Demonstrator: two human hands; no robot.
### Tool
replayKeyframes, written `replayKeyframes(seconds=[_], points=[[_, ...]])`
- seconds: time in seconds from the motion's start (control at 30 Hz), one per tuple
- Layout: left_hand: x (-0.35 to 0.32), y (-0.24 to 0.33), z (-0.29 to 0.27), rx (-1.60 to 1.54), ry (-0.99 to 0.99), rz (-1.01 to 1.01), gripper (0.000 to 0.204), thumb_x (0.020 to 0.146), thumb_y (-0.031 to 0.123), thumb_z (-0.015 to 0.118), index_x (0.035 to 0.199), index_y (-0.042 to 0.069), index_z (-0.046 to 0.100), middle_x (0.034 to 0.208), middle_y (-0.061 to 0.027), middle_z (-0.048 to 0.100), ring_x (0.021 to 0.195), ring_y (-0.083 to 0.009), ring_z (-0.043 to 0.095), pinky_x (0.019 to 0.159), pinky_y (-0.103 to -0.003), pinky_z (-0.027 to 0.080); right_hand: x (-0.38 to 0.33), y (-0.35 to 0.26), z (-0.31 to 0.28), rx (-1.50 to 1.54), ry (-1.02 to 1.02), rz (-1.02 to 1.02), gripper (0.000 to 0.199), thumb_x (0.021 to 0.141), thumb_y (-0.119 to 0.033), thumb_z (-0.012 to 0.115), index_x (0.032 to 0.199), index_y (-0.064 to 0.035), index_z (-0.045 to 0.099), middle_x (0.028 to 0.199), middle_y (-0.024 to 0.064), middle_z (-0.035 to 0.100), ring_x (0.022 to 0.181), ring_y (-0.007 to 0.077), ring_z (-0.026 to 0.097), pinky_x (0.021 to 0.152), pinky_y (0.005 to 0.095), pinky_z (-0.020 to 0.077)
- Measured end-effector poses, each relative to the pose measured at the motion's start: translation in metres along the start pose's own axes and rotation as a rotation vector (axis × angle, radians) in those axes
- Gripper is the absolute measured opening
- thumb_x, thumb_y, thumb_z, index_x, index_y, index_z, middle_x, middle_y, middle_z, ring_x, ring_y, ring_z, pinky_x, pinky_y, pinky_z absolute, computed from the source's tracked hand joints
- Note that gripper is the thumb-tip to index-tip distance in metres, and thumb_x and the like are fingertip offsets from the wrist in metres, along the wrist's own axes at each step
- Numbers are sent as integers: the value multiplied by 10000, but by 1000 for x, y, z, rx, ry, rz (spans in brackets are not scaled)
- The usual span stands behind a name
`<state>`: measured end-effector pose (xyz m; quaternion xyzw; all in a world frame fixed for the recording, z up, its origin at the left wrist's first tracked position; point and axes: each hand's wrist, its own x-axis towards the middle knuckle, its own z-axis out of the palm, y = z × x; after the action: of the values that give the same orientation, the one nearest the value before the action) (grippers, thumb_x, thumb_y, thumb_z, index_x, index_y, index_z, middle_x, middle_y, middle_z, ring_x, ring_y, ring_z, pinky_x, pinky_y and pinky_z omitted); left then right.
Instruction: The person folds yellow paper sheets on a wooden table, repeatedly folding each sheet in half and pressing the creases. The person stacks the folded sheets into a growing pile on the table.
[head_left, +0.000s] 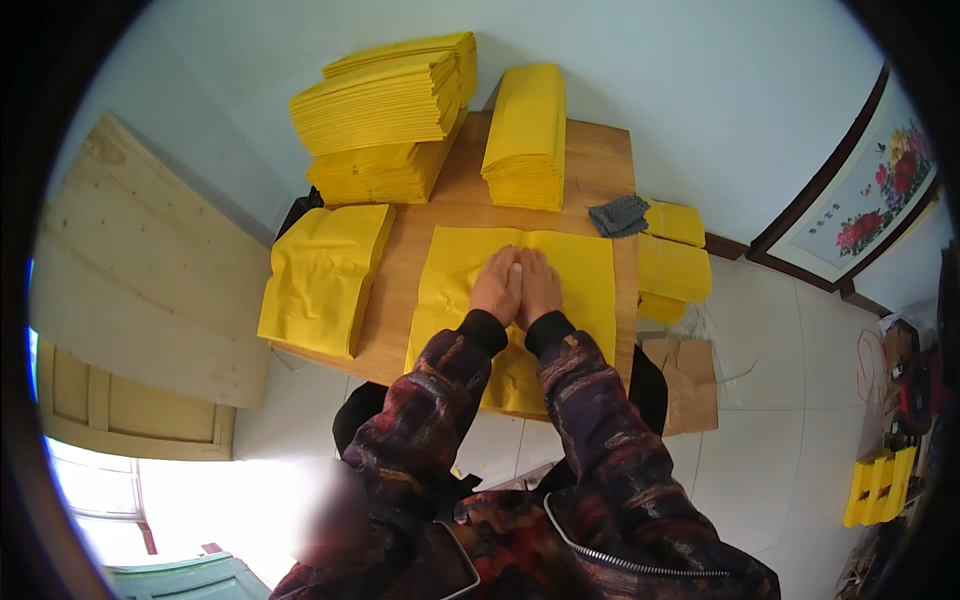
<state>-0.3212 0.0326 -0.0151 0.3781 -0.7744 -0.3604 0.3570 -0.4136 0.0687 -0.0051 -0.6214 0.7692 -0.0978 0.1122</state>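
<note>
Right up close, 2 patterned sleeves (605,420) reach out over the wooden table (410,250). The left hand (495,287) and the right hand (541,285) lie side by side, touching, on top of the yellow sheet (582,290). They look let go, with fingers pointing away from the body; neither one grips a thing. The sheet lies at the near side of the table. Its long way seems to run from the body out to the wall, and its far edge is nearly straight. It is bright yellow, dull, and wrinkled by the hands, with a bend mid-way along the far edge. To its left sits a puffy yellow pile (325,280). Past its far right corner is a gray cloth (620,215). Farther back stand 1 narrow stack (525,140) and 1 big stack (375,100), both yellow, near the wall (640,60).
</note>
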Motion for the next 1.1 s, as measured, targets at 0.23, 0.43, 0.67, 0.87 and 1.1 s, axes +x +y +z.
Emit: replayKeyframes(seconds=[0.23,0.43,0.67,0.87,1.1], points=[[5,-33,-8,615,-125,-10,512,929,302,479,1375,59,418,1452,-147,383,1338,-322,352,1086,-435,277,-3,18,25,35,186,-37,654,905,-417,475,1441,-81,312,1530,100,247,1422,267,185,1140,472,135],[-5,-53,-46,752,-44,69,622,885,415,531,1411,117,384,1493,-86,339,1393,-261,270,1125,-449,202,-28,65,10,-56,274,42,726,873,-445,557,1425,-37,319,1514,122,272,1407,292,220,1131,476,169],[-8,-63,-70,877,-106,-6,591,934,493,428,1438,193,353,1522,-31,294,1406,-257,248,1133,-445,172,-41,94,5,-125,249,90,721,901,-492,498,1432,-48,297,1527,105,241,1412,288,201,1132,480,162],[-10,-72,-97,912,-194,-91,597,946,514,390,1459,223,303,1538,-14,252,1422,-249,204,1138,-465,143,-40,89,-6,-137,200,108,716,904,-504,475,1435,-60,293,1528,91,238,1415,275,193,1133,484,157],[-67,-11,-88,833,-138,135,548,847,406,601,1336,184,489,1468,-16,361,1349,-243,335,1080,-516,258,-102,71,-41,35,242,-116,550,822,-256,662,1287,-41,465,1408,117,395,1316,315,344,1068,485,281]])
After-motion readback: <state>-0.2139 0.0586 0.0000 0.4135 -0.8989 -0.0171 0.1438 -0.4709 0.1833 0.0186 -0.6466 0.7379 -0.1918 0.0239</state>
